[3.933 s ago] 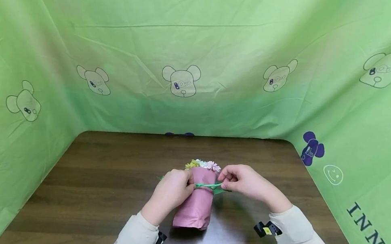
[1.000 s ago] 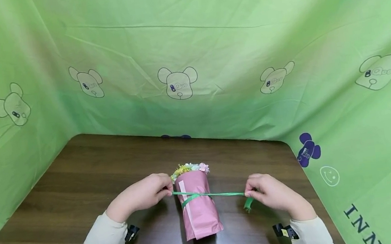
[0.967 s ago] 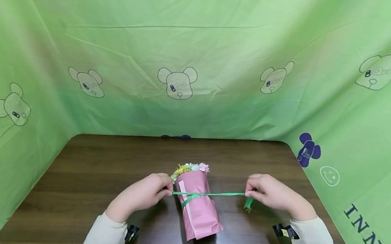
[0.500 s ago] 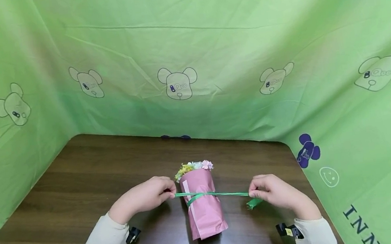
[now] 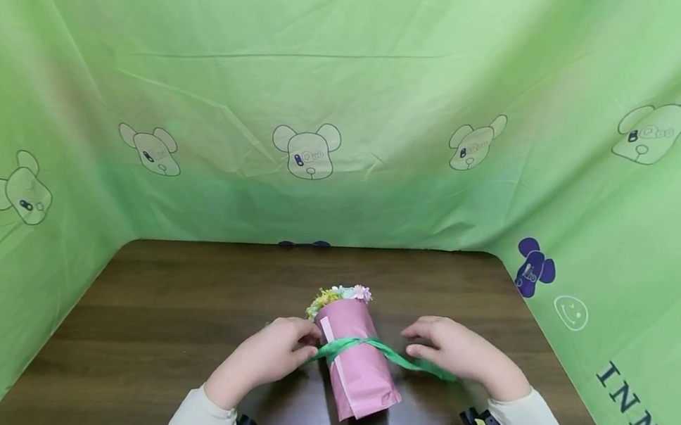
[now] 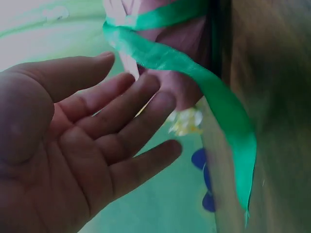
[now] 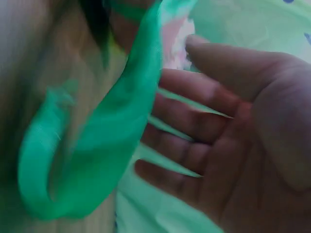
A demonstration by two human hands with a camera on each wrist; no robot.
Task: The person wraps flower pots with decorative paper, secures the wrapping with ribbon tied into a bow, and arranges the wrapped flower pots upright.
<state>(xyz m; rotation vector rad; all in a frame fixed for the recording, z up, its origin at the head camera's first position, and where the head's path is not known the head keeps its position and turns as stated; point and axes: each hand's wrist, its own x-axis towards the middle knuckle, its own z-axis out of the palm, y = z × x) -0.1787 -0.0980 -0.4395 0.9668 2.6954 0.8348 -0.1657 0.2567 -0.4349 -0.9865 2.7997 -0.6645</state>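
Note:
A bouquet wrapped in pink paper (image 5: 361, 380) lies on the table, its small yellow, white and pink flowers (image 5: 338, 296) showing at the far end. Green ribbon (image 5: 345, 344) goes round its middle and crosses on top, with a loose tail on each side. My left hand (image 5: 271, 354) is by the bouquet's left side, fingers spread and apart from the ribbon in the left wrist view. To the right, my right hand (image 5: 459, 350) has its fingers extended. The right ribbon tail (image 7: 116, 131) hangs beside those fingers, not gripped.
The brown wooden table (image 5: 197, 294) extends around the bouquet. Green cloth (image 5: 218, 206) printed with bear heads stands along the back and both sides. Each wrist wears a small black camera, such as the right wrist camera (image 5: 483, 423).
Both hands pinched the ribbon and drew it taut sideways; now they have let go and moved inward. The ribbon has gone slack, its right tail drooping toward the table.

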